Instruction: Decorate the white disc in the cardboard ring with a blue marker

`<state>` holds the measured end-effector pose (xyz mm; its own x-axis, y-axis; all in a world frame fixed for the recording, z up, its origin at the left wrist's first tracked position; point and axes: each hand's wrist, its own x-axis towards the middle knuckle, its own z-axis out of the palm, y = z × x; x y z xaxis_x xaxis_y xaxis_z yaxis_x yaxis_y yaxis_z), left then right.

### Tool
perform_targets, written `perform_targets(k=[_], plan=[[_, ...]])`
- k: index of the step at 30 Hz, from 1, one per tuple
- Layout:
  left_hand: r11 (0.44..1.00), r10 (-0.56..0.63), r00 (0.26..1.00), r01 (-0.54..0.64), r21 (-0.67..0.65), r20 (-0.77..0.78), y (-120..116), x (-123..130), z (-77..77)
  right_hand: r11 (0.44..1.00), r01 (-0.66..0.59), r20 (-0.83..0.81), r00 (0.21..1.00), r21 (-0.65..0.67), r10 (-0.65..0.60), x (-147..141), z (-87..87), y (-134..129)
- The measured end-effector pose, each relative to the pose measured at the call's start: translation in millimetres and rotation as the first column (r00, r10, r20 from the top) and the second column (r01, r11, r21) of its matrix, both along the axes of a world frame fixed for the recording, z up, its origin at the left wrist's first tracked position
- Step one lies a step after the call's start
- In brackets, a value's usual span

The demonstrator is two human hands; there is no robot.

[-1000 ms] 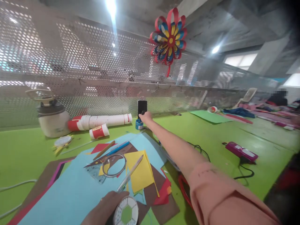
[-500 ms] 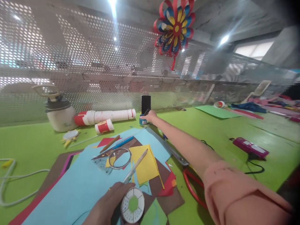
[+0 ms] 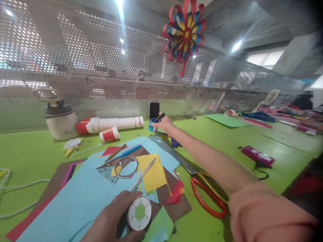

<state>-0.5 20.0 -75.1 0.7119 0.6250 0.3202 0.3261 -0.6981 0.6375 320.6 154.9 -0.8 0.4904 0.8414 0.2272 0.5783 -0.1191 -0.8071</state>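
Note:
My left hand (image 3: 120, 215) is closed around a round object (image 3: 139, 213) with a white segmented face and a green hexagon in its middle, above blue paper (image 3: 83, 188). Stretched far forward, my right hand (image 3: 165, 123) grips a black pen-like object (image 3: 159, 117) at a small blue container (image 3: 153, 125). Behind the container a black phone-like slab (image 3: 154, 110) stands upright. Yellow paper (image 3: 152, 173), a silver ring (image 3: 126, 167) and a pale pencil (image 3: 143, 174) lie between my hands. Large red-handled scissors (image 3: 208, 198) rest below my right forearm.
A white jug (image 3: 62, 126), stacked paper cups (image 3: 117, 123) and a single cup (image 3: 109, 134) are at the back left. A purple device (image 3: 257, 156) with a cord lies at right. A mesh partition (image 3: 108, 70) closes the back.
My right hand has lifted slightly, and the black pen-like object now shows more clearly, tilted over the blue container. The view has shifted a little; my left hand keeps its hold.

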Motion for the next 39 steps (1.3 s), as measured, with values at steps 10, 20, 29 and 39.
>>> perform_targets(k=[10, 20, 29, 39], plan=[[0.999, -0.044, 0.997, 0.044, 0.001, -0.063, -6.9, 1.6, 20.7, 0.995, -0.092, -0.097, 0.991, -0.035, 0.088, -8.3, -33.8, -148.2], [0.989, -0.088, 0.983, 0.067, -0.130, -0.162, -17.1, 3.1, 36.1, 0.997, -0.075, -0.137, 0.988, -0.009, 0.073, -9.7, -44.6, -156.6], [0.964, -0.120, 0.982, 0.081, -0.253, -0.144, -17.7, 4.8, 40.4, 0.990, -0.034, -0.100, 0.994, 0.135, 0.048, -12.0, -27.2, -168.0], [0.961, -0.126, 0.978, 0.078, -0.267, -0.168, -16.7, 4.8, 38.2, 0.922, -0.019, 0.089, 0.996, 0.387, -0.017, -27.4, -5.4, -179.7]])
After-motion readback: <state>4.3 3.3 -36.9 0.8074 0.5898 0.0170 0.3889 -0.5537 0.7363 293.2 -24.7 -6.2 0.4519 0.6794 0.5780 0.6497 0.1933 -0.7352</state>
